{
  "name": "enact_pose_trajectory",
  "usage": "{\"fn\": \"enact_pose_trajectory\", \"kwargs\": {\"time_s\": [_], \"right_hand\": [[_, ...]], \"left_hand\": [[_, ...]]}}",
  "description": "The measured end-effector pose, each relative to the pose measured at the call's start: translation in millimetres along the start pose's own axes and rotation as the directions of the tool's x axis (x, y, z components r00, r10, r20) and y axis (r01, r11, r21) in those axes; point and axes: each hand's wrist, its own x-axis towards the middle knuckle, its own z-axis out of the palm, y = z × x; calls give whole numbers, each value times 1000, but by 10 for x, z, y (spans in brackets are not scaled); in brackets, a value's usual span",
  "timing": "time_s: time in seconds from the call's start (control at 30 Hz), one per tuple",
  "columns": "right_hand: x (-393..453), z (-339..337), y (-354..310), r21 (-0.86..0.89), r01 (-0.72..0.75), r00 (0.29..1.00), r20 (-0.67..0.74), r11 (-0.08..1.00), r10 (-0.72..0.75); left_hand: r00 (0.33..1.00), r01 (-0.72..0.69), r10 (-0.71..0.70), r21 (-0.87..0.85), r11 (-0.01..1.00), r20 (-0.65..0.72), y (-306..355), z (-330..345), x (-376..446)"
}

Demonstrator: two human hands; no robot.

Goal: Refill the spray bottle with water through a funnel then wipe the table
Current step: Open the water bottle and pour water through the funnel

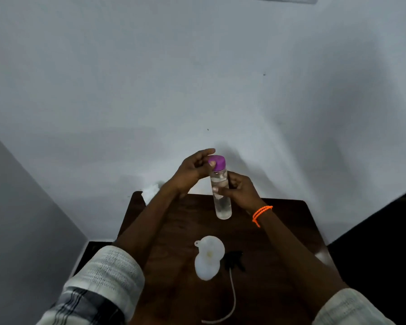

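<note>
At centre frame the left hand pinches the purple cap of a clear water bottle; the right hand grips its body. Lower down, the funnel sits in the white spray bottle on the bench.

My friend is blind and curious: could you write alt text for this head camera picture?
A person holds a clear water bottle above a dark wooden table, the right hand gripping its body and the left hand pinching its purple cap. Nearer, a white funnel sits in a white spray bottle, beside a black sprayer head.
</note>
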Motion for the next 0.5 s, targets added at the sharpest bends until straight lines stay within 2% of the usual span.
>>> {"fn": "enact_pose_trajectory", "kwargs": {"time_s": [0.1, 0.23, 0.33, 0.5], "right_hand": [[-191, -104, -98, 129, -13, 999, 44, 992, 8], [-377, -205, -125, 214, -72, 991, 125, 974, 45], [-508, -210, -151, 207, -90, 988, 145, 974, 60], [-692, -136, -128, 190, -88, 992, 104, 978, 70]], "left_hand": [[986, -20, 23, -22, 1000, 167, 135, 45, -50], [948, 5, 13, -57, 998, 317, 248, 179, -137], [939, -6, 25, -56, 998, 343, 288, 276, -207], [957, -19, 35, -60, 998, 289, 242, 359, -347]]}}
